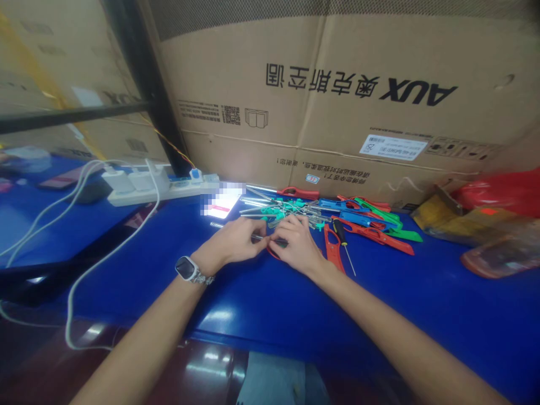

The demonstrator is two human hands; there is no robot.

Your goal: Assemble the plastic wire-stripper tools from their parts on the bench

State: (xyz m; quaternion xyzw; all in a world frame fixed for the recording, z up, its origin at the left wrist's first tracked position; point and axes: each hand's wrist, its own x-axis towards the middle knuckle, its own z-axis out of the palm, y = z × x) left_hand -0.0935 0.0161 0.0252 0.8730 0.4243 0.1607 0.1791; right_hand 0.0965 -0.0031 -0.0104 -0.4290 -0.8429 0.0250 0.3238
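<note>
Between the left hand [242,241] and right hand [296,242], the head view shows a slim metal piece [259,238] pinched by both, fingers nearly closed and mostly hiding it; a slack grip could lose it among the green parts [291,207] crowded just beyond.

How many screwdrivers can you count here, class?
1: the black-and-yellow screwdriver, right of the right hand, beside a red handle. The pile may hide others.
</note>
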